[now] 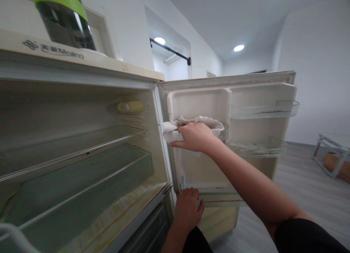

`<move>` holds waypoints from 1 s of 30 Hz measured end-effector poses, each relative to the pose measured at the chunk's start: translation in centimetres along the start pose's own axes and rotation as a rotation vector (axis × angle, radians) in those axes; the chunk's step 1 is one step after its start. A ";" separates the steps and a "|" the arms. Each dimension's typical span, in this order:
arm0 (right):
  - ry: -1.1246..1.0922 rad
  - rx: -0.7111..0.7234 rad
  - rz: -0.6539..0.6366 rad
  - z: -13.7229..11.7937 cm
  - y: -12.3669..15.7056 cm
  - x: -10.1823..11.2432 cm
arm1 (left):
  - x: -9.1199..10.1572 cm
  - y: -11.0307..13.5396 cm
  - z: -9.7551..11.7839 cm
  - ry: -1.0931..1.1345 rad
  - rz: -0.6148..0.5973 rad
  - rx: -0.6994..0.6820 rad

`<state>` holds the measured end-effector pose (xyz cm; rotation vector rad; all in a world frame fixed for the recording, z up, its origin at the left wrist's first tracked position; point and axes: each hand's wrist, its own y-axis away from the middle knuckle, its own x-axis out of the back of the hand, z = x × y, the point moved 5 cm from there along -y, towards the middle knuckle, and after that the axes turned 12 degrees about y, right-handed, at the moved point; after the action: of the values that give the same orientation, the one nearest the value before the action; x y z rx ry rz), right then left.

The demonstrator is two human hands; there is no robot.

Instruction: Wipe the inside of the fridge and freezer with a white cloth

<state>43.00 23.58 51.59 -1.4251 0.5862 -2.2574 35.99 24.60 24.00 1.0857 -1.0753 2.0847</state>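
Observation:
My right hand (195,136) holds a crumpled white cloth (173,131) against the inner side of the open refrigerator door (199,101), close to the hinge side. Part of the cloth spreads out behind my fingers, over a small clear door shelf (224,131). Lower down, my left hand (188,205) grips the door near its bottom hinge-side corner, fingers curled and thumb apart. To the left is the refrigerator's open interior, with a glass shelf (82,150) and a greenish clear drawer (115,180) beneath it.
Clear door shelves (262,112) line the door's outer half. A dark jar with a green band (64,23) stands on top of the refrigerator. Yellowish stains mark the compartment floor (109,216). A low table (335,147) stands at far right, and a white curved object (16,236) shows at lower left.

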 end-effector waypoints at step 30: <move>-0.006 -0.004 -0.104 1.2 -1.1 -1.3 | -1.3 -1.6 1.2 -0.042 0.021 0.023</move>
<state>44.44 25.07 51.71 -1.4962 0.5265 -2.3322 38.38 24.29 23.92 1.1387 -1.0895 2.1037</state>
